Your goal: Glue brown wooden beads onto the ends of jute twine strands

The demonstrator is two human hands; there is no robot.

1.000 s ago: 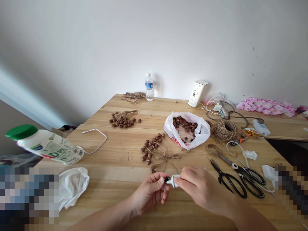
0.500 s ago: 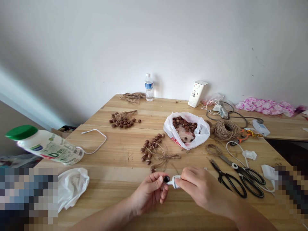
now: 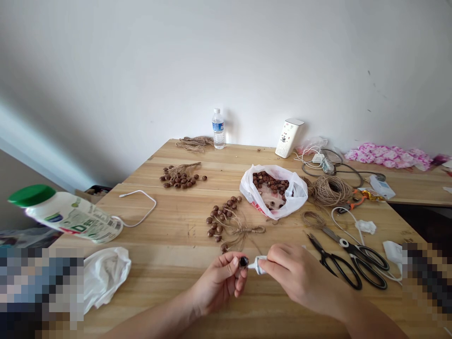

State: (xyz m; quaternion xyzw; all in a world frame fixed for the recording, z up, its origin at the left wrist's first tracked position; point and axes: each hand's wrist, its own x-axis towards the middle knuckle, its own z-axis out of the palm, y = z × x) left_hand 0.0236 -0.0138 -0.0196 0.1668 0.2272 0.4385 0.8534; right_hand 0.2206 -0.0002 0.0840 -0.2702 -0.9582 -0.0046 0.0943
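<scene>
Between the thumb and fingers of my left hand [image 3: 221, 278] is a small brown nutshell [image 3: 243, 262], its dark hollow side facing up and toward the right. My right hand [image 3: 294, 273] grips a white glue tube [image 3: 260, 265] whose narrow nozzle points left, close to the shell's rim. Just beyond my hands lies a bundle of twine strings [image 3: 243, 230] with brown nutshells [image 3: 219, 219] on their ends. A second bundle of nutshells [image 3: 181, 179] on twine rests farther back on the left.
A white plastic bag [image 3: 296, 195] holds many loose shells. To the right lie a twine roll [image 3: 332, 189], black scissors [image 3: 341, 270], larger scissors [image 3: 370, 263] and cables. A green-capped white bottle [image 3: 74, 214] leans at left; a water bottle [image 3: 218, 132] stands by the wall.
The glue tube has drawn slightly right, so its nozzle sits farther from the shell's hollow. My left hand and the shell stay almost in place.
</scene>
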